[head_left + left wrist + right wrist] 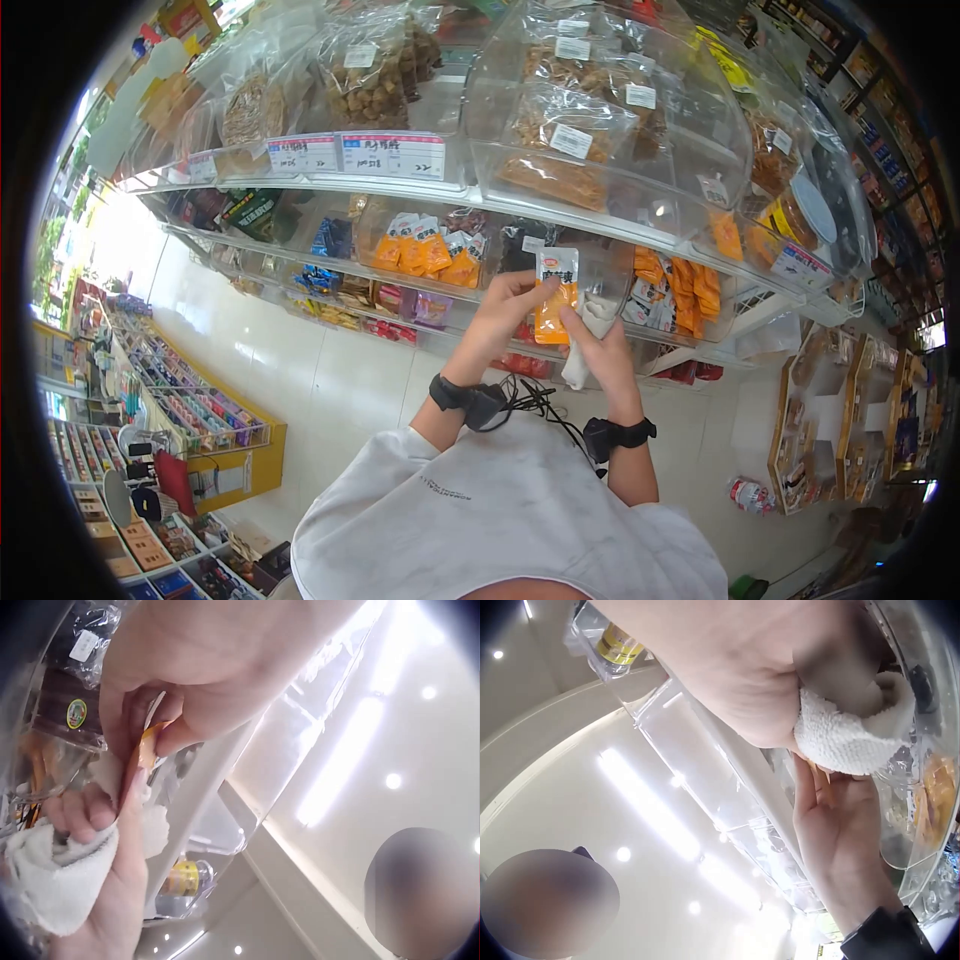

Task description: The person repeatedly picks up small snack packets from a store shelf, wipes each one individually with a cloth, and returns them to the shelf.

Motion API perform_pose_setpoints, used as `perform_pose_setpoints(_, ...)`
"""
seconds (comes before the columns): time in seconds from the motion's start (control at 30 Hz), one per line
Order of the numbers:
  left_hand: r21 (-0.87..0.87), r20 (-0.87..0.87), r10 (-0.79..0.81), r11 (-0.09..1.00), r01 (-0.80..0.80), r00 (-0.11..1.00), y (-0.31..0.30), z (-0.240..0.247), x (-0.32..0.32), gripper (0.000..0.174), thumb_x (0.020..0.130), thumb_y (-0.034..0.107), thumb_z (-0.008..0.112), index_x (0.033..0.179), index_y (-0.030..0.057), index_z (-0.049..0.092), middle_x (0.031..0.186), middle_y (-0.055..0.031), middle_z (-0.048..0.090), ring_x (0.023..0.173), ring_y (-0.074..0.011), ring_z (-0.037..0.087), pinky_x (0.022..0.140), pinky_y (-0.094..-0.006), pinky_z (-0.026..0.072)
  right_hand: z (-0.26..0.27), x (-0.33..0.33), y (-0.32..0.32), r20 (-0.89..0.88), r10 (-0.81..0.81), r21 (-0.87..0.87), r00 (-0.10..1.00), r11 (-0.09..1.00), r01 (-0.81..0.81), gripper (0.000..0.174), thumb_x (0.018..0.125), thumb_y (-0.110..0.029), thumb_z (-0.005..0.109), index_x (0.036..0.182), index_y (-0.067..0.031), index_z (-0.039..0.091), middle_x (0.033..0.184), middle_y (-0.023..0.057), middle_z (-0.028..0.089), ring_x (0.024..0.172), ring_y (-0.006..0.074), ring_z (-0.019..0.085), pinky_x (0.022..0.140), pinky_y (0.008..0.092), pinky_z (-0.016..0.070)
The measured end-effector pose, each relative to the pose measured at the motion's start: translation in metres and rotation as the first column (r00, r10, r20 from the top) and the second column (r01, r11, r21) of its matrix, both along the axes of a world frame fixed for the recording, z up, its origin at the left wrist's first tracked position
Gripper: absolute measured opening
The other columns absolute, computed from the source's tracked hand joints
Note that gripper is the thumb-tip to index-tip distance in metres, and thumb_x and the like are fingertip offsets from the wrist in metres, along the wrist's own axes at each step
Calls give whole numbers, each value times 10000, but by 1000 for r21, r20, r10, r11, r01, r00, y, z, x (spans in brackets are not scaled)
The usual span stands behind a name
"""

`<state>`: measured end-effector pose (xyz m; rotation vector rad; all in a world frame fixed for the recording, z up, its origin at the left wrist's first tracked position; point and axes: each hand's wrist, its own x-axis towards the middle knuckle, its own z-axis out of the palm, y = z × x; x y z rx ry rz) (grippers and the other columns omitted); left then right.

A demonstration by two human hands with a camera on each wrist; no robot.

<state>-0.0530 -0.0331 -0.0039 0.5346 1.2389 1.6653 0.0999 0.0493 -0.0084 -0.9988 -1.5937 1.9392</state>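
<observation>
An orange-and-white snack packet stands upright between both hands in front of the shelves. My left hand pinches its left edge, thumb over the printed front. In the left wrist view the packet shows edge-on between that hand's thumb and fingers. My right hand grips the packet's lower right side with the thumb, and a folded white cloth is tucked in the same hand. The right wrist view shows the cloth bunched around the fingers, with most of the packet hidden behind it.
Behind the hands, a shelf bin holds similar orange packets, and more orange packets fill the bin to the right. Above, a shelf edge with price labels carries clear bins of bagged snacks. Black cables hang between the wrists.
</observation>
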Motion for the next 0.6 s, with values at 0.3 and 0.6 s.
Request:
perform_pose_setpoints(0.3, 140, -654, 546, 768, -625, 523, -36, -58, -137, 291, 1033, 160, 535, 1238, -39, 589, 1061, -151, 637, 941, -240, 624, 832, -294, 489, -16, -4, 11, -76, -132, -140, 988, 983, 120, 233, 935, -246, 730, 1041, -67, 624, 843, 28, 655, 609, 100, 611, 516, 255, 505)
perform_pose_setpoints(0.6, -273, -946, -323, 750, -602, 27, -20, -144, -149, 497, 988, 409, 529, 1349, 69, 574, 1332, -253, 535, 1303, -471, 441, 1070, -597, 351, -9, 15, 26, -165, -258, -181, 952, 957, 228, 288, 947, -236, 705, 1137, -47, 598, 927, 58, 652, 712, 139, 642, 614, 282, 535)
